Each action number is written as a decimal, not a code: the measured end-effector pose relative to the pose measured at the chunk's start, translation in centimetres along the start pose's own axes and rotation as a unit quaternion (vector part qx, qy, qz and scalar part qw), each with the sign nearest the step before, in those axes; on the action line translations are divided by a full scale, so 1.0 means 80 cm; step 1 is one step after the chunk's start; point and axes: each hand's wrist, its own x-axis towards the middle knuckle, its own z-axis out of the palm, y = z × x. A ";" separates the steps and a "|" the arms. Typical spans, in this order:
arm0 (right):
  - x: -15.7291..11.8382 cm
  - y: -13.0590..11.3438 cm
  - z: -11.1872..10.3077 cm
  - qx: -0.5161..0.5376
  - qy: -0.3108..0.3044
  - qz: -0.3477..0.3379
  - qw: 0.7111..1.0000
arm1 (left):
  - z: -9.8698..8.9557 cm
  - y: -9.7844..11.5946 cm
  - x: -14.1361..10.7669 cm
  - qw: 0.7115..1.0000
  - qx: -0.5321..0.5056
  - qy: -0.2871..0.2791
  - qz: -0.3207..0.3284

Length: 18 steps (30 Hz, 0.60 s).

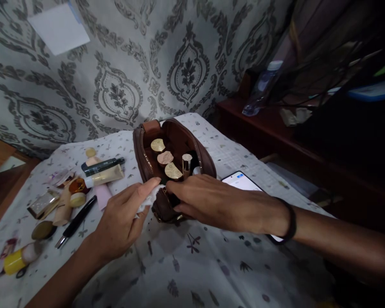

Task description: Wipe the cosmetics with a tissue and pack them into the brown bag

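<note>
The bag (207, 160) sits at the middle of the bed-like surface, a rounded oblong of smooth brown, leathery stuff, its mouth gaping and edged with the metal teeth of a zip. The left hand (123, 218) is closed on a crumpled white tissue (152, 196), pinched between thumb and fingers beside the bag's near end. The right hand (208, 201) reaches across that same end with fingers bent down at the rim; its fingertips are partly hidden, so I cannot tell whether it grips anything. Inside the bag, three round tops, one of them gold and glossy (158, 145), stand in a slanting row, with a slim metallic tube (186, 164) upright to their right. A flat phone (240, 179), screen lit, lies partly under the right forearm. The cloth (186, 273) beneath is white, softly rumpled and printed with small leaves. To the left lie a squat amber jar (78, 186), a flattened cream tube (105, 176), a long black stick (80, 218) with a silvery tip, and a yellow bottle (14, 262) on its side. A clear plastic bottle (263, 87) leans at the right.
</note>
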 end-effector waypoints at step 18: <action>0.013 -0.010 -0.003 -0.041 -0.030 0.030 0.998 | 0.004 0.000 0.005 0.999 -0.031 -0.014 -0.006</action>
